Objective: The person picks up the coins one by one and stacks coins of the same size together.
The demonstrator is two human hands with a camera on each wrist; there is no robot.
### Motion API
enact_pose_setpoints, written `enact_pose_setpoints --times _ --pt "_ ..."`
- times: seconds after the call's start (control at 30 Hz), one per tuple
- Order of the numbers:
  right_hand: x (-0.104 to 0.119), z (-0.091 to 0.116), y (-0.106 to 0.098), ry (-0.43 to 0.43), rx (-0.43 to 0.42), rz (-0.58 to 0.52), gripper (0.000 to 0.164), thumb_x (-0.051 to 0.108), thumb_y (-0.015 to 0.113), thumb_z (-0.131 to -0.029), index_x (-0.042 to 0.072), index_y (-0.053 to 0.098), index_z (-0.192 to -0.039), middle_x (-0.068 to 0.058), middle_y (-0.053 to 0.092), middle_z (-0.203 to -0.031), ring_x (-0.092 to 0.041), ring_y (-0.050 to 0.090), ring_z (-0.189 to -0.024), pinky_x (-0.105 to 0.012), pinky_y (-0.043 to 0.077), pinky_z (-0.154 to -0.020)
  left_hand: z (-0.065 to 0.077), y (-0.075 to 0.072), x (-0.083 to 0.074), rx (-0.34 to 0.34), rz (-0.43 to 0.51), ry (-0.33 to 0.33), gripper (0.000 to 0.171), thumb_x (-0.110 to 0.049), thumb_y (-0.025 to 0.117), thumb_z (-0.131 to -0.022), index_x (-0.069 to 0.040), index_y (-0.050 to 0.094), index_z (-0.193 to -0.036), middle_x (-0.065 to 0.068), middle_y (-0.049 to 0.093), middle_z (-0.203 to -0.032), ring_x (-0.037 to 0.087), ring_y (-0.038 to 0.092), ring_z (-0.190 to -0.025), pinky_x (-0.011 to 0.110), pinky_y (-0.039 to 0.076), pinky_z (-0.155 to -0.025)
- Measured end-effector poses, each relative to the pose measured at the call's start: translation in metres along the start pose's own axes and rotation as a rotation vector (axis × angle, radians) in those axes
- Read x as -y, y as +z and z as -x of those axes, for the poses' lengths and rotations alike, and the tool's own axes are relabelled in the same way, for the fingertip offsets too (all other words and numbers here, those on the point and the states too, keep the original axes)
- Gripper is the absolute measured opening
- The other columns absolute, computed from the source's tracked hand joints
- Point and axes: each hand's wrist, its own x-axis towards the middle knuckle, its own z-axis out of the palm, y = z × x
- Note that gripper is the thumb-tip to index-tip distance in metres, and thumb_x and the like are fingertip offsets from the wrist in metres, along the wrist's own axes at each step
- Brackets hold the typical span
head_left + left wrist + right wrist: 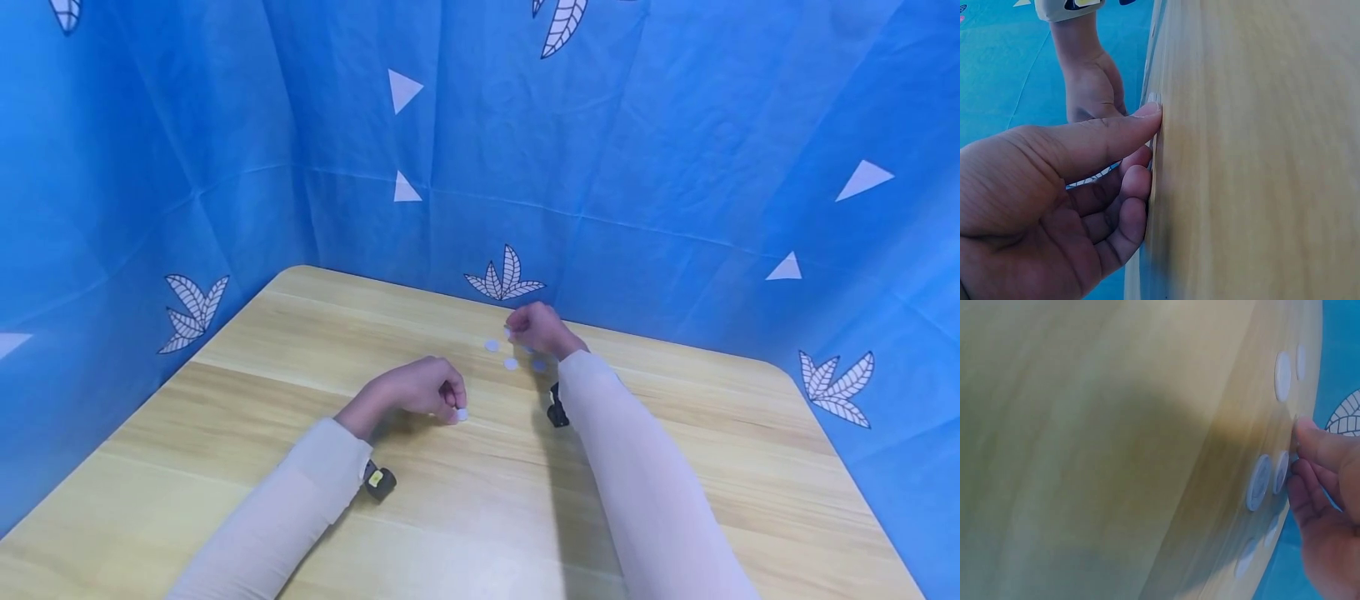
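Observation:
My left hand [427,387] is low over the wooden table [480,517], with thumb and finger pinching a small whitish, coin-like disc [461,414]. In the left wrist view, that disc [1154,98] shows as a thin edge beyond the thumb tip. Farther back, my right hand [542,327] pinches another such disc [507,332] at its fingertips, close over the tabletop. Several similar discs lie flat around it, among them one to the left [491,345] and one nearer [511,364]. In the right wrist view, a disc [1259,482] shows a raised rim; fingers hide part of the group.
A blue curtain [360,225] with white leaf and triangle prints hangs behind the table and along both sides. The discs lie near the table's back edge. A small black camera is strapped at each wrist, the left one [380,482] just above the wood.

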Motion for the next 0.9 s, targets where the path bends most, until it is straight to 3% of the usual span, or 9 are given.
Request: enact_pose_setpoints --times 0.23,0.9 --pt "-0.0042 -0.0064 -0.0009 -0.004 0.025 0.049 0.027 0.008 0.074 -0.094 0.002 0.072 -0.12 -0.013 0.072 -0.118 -0.027 0.067 -0.111 -0.038 0.054 -0.097 -0.0004 -0.0006 0.0005 -0.001 -0.004 -0.003 0.013 -0.008 0.084 -0.084 -0.015 0.073 -0.085 -0.003 0.065 -0.082 0.014 0.057 -0.078 0.03 0.05 -0.075" --pt "0.0024 -0.0086 -0.0059 0.073 0.093 -0.003 0.015 0.009 0.075 -0.093 0.003 0.071 -0.106 -0.01 0.07 -0.107 -0.023 0.06 -0.098 -0.037 0.052 -0.09 0.0007 0.0003 0.0 -0.007 -0.02 -0.003 0.013 -0.008 0.084 -0.084 -0.015 0.073 -0.085 -0.003 0.065 -0.081 0.014 0.058 -0.078 0.029 0.05 -0.075"
